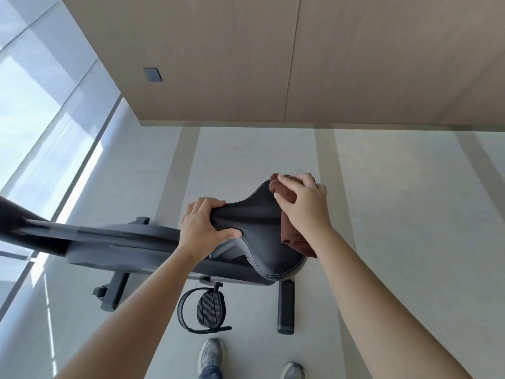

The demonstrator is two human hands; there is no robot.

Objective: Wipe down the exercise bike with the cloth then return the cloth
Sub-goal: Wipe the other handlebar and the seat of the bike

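Note:
A dark grey exercise bike (131, 242) stands below me, its frame running left to right. Its black saddle (259, 231) sits in the middle of the view. My left hand (203, 228) grips the saddle's narrow nose, thumb on the near side. My right hand (303, 205) presses a brown cloth (293, 239) flat against the saddle's wide rear end. The cloth hangs down past the saddle's right edge, and part of it is hidden under my palm.
A black pedal (210, 309) with a strap sticks out toward me below the saddle. The rear stabiliser foot (286, 306) rests on the pale floor. My two shoes (211, 354) are at the bottom edge. A wood-panelled wall (246, 58) with a socket (152, 75) stands behind, and a window (41, 119) lies left.

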